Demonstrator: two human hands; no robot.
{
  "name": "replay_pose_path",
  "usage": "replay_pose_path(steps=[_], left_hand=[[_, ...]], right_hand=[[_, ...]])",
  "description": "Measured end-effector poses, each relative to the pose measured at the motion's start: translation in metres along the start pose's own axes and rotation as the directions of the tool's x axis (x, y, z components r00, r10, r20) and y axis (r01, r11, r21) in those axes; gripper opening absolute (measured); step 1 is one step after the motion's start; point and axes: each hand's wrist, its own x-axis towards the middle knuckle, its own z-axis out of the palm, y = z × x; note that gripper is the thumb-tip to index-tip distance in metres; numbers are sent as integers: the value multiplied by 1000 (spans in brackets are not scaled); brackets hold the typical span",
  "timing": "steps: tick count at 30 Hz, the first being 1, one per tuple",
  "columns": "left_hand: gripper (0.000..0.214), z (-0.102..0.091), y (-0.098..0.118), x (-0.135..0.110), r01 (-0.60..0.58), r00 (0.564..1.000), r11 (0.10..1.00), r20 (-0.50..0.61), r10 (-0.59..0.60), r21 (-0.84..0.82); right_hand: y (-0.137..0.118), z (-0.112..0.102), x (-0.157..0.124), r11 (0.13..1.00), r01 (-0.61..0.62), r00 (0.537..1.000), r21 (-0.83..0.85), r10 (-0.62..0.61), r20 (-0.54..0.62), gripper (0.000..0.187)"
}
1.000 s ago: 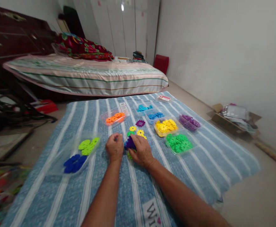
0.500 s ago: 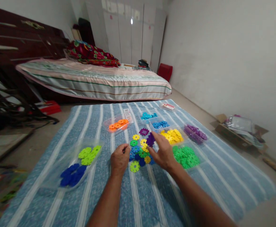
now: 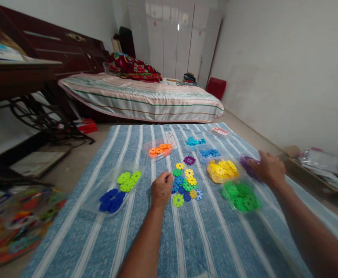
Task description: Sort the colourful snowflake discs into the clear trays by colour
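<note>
My left hand (image 3: 161, 190) is closed beside a loose group of flower-shaped plastic discs; whatever its curled fingers hold is hidden. In that group lie a lime disc (image 3: 178, 200), a yellow disc (image 3: 189, 172), green disc (image 3: 177, 172) and several blue ones, some overlapping. A single purple disc (image 3: 189, 160) lies just beyond them. My right hand (image 3: 269, 169) is over the box of purple discs (image 3: 248, 166) at the right, its fingertips among or just above them. Blur and overlap hide whether those fingers grip any disc.
Clear boxes hold yellow (image 3: 223, 170), green (image 3: 242, 196), blue (image 3: 209, 153), turquoise (image 3: 196, 141) and orange discs (image 3: 160, 149). A box at left holds lime (image 3: 128, 181) and dark blue discs (image 3: 112, 200). A striped cloth (image 3: 145, 231) lies beneath. Behind stands a bed (image 3: 145, 96).
My right hand has moved from the loose discs, where it had dark purple discs at its fingers, rightward to the purple box. The left hand stays closed beside the group. The view has turned left.
</note>
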Motion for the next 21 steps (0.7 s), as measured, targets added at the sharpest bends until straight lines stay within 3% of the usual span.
replay_pose_path(steps=[2, 5, 7, 9, 13, 17, 21], left_hand=[[19, 1, -1, 0, -3, 1000, 1000, 3, 3, -1], [19, 3, -4, 0, -5, 1000, 1000, 7, 6, -11], [19, 3, -5, 0, -13, 1000, 1000, 12, 13, -11], [19, 4, -6, 0, -31, 999, 1000, 20, 31, -7], [18, 5, -7, -1, -185, 982, 983, 34, 184, 14], [20, 8, -8, -2, -432, 902, 894, 62, 427, 118], [26, 10, -10, -2, -478, 878, 843, 129, 461, 247]], right_hand=[[-21, 1, -22, 980, 149, 984, 132, -133, -118, 35], [-67, 1, -60, 805, 448, 891, 389, -369, -263, 24], [-101, 0, -82, 668, 553, 831, 499, -485, -271, 19], [-131, 1, -98, 608, 572, 802, 551, -556, -219, 15], [-171, 7, -107, 652, 524, 795, 549, -605, -40, 14], [-187, 14, -106, 717, 506, 797, 480, -601, 57, 17], [-189, 18, -108, 744, 481, 807, 464, -582, 96, 16]])
